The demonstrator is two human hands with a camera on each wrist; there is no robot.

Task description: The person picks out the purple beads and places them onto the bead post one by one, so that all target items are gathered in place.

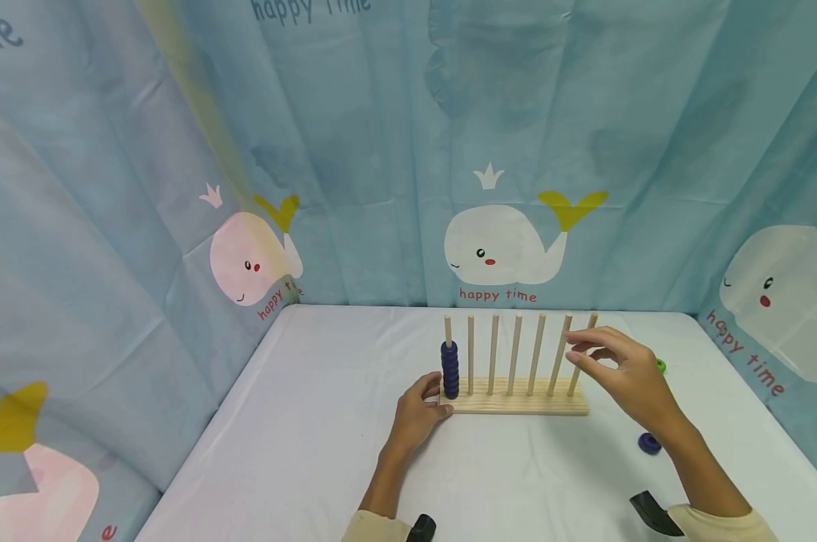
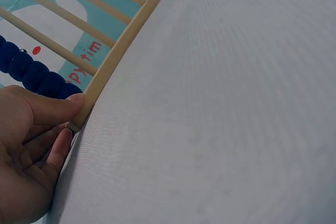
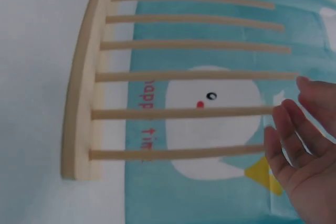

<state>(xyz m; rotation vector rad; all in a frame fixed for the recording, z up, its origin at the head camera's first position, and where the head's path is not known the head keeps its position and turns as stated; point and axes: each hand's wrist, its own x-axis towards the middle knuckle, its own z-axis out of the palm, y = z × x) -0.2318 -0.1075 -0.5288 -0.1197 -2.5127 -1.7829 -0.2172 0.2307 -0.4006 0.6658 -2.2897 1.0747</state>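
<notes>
A wooden peg rack (image 1: pixel 516 406) stands on the white table with several upright pegs. Dark blue rings (image 1: pixel 450 369) are stacked on its leftmost peg, whose bare tip rises above them. At the left end of the base, my left hand (image 1: pixel 416 414) grips the wood; in the left wrist view, the thumb lies on the base (image 2: pixel 113 61) right beside the lowest ring. My right hand (image 1: pixel 628 373) hovers by the tops of the two rightmost pegs, thumb and fingers apart. The right wrist view shows nothing between the fingers of the right hand (image 3: pixel 307 156).
A loose dark blue ring (image 1: pixel 649 443) lies on the table below the right forearm. Part of a green ring (image 1: pixel 662 366) shows behind the right hand. Blue curtains (image 1: pixel 374 248) printed with whales border the white table (image 1: pixel 300 421).
</notes>
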